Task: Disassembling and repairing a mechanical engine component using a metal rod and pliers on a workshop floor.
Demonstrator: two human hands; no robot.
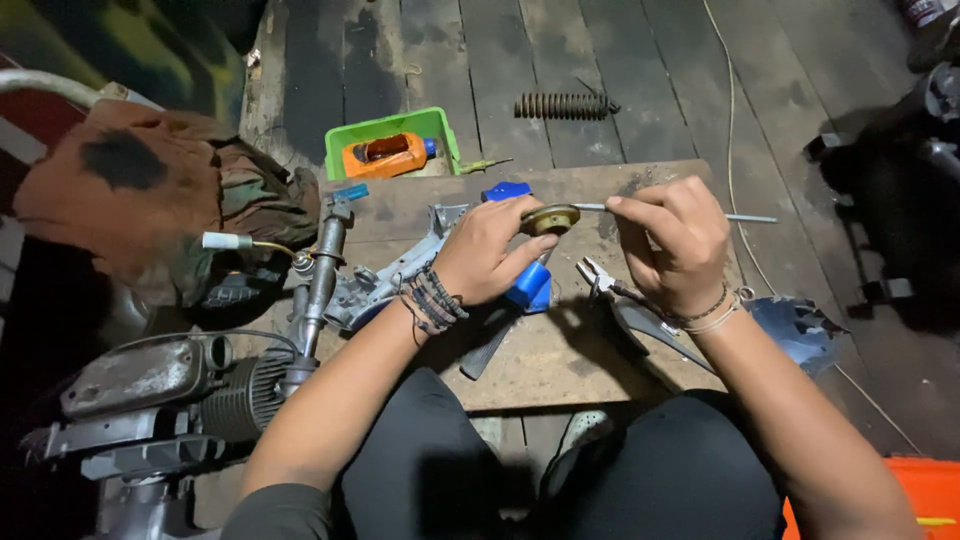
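Note:
My left hand (487,250) pinches a small round brass-coloured disc part (550,218) above a wooden board (560,355). My right hand (668,240) grips a thin metal rod (745,217) whose tip points at the disc. Under the left hand lies a blue plastic piece (528,288) beside a grey metal machine part (385,280). Pliers (597,273) rest on the board just below my right hand.
A green tray (345,140) holding an orange bottle (390,155) stands behind the board. A rusty coil spring (563,105) lies on the plank floor. An engine block (170,390) sits at the left, dark machine parts (900,190) at the right, an orange box (925,495) at the bottom right.

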